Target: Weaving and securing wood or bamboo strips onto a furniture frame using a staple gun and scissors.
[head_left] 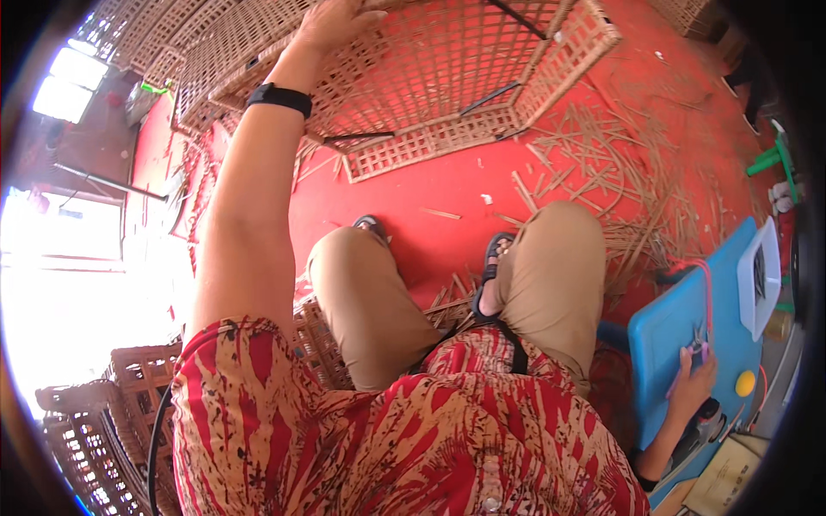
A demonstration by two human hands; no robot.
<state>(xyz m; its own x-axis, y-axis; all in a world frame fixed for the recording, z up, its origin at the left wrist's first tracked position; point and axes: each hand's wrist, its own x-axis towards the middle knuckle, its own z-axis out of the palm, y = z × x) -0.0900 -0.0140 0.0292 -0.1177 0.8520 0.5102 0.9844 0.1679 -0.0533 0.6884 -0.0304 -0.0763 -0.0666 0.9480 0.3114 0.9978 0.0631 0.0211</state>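
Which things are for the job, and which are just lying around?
Likely for the job:
woven cane frame, by the left grip
pink-handled tool, in the right grip

Likely lying about:
loose cane strips, on red floor
yellow round thing, on blue table

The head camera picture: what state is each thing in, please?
Left hand: at the woven piece, fingers partly out of view
Right hand: closed on small tool
Small tool: held; open or shut unclear
Woven piece: latticed, red showing through
Thin strips: loose, scattered on red floor
White tray: open, dark pieces inside
Black wristband: worn
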